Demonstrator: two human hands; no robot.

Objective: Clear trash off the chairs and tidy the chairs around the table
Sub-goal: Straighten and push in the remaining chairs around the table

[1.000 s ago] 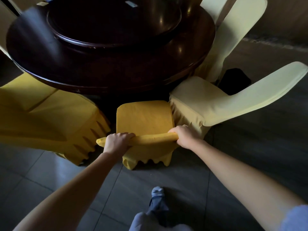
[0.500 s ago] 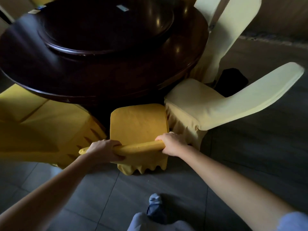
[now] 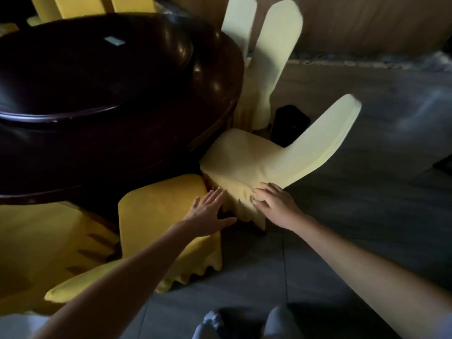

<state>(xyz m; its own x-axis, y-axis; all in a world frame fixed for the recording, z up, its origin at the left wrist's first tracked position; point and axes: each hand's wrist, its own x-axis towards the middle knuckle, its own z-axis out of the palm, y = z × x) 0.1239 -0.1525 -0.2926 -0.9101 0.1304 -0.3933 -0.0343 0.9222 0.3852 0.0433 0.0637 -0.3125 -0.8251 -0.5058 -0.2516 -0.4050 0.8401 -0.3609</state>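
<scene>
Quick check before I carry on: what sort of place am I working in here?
Most likely a restaurant or banquet room: a big round dark wooden table with a raised turntable on top, ringed by chairs in fitted yellow and cream covers.

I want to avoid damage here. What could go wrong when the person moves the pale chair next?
1. The pale yellow chair stands angled, its seat corner at the dark table edge; pushing may knock the wood.
2. The left hand reaches between this chair and the yellow chair; fingers may get pinched.
3. The right hand presses loose cover fabric, which may slip.
</scene>
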